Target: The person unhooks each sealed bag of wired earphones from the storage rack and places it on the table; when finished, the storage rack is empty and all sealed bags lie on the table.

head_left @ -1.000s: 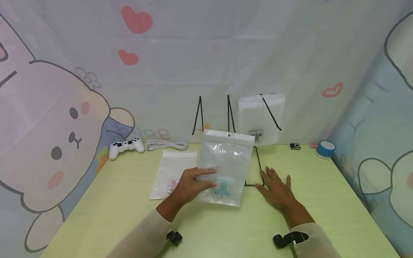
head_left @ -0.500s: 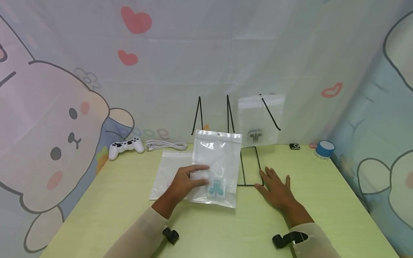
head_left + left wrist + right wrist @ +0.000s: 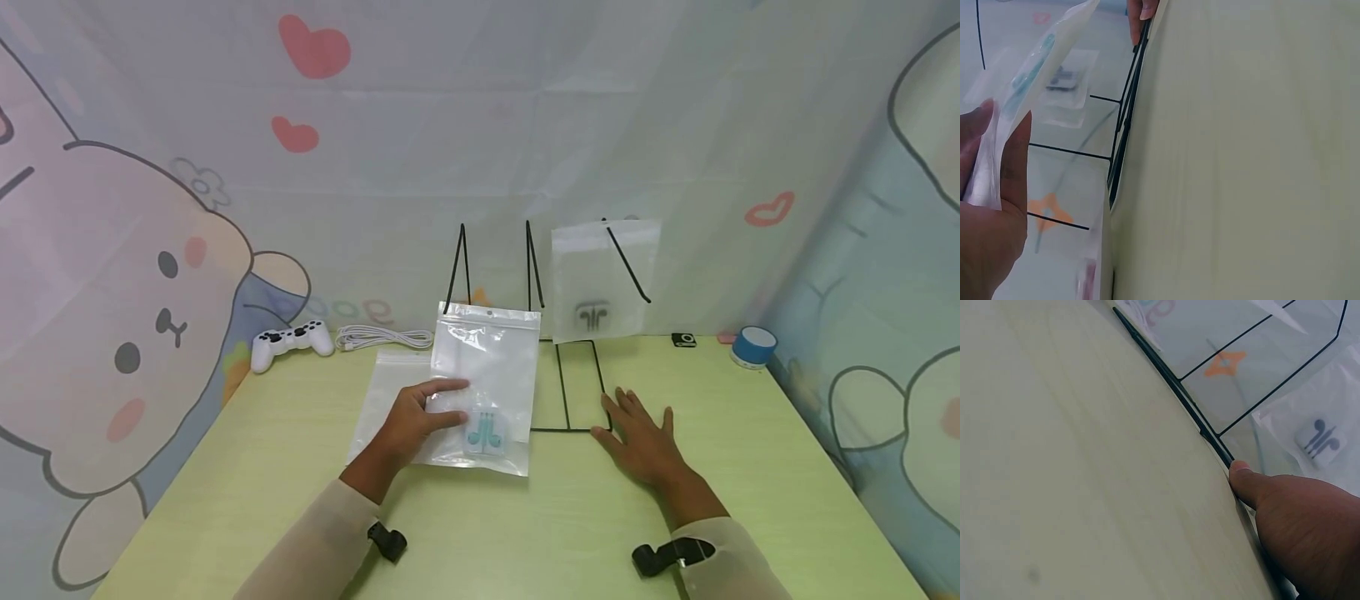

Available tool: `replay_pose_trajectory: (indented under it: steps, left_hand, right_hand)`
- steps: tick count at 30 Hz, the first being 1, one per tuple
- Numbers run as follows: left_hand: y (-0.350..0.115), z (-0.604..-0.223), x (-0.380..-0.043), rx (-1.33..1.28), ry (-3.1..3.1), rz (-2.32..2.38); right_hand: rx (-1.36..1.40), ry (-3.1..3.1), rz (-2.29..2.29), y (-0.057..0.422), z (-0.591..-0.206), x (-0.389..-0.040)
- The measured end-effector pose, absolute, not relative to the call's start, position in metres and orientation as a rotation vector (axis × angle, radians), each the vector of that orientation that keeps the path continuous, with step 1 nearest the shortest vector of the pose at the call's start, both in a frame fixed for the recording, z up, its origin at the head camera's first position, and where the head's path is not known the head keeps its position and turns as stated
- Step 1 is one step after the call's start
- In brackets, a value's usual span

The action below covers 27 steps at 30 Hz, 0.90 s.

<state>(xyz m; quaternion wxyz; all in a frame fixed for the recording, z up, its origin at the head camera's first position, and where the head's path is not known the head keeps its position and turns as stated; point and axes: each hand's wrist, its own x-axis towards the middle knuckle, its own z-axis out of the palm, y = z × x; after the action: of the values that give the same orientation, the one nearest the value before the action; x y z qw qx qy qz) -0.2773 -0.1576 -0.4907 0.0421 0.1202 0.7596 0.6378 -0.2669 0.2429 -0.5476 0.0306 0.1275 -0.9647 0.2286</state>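
Note:
My left hand point(image 3: 408, 421) holds a clear zip bag point(image 3: 487, 354) by its left edge, between thumb and fingers. Teal earphones point(image 3: 484, 433) show in its lower part. The bag is raised and faces me, its top edge near the tip of the left hook point(image 3: 454, 271); whether they touch I cannot tell. My right hand point(image 3: 641, 442) rests at the front right corner of a black wire rack point(image 3: 570, 431), fingers spread; in the right wrist view its thumb point(image 3: 1242, 472) touches the base bar. On the rack's right hook hangs another bag point(image 3: 600, 271) with dark earphones point(image 3: 592, 317).
A flat zip bag point(image 3: 401, 375) lies on the table, partly hidden behind the held one. Along the back are a white game controller point(image 3: 292, 342), a coiled white cable point(image 3: 384, 337), a small black player point(image 3: 684, 340) and a blue round speaker point(image 3: 753, 346).
My left hand has carried the bag leftward, from in front of the middle hook to under the left one, turning it more upright. My right hand stays on the rack's corner.

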Motion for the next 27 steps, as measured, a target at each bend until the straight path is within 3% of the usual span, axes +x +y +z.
replay_pose_trajectory:
  steps: [27]
  left_hand:
    - [-0.225,-0.497,-0.295,0.134,2.235,1.993]
  right_hand:
    - [0.394,-2.977,0.700,0.244,-0.548,-0.267]
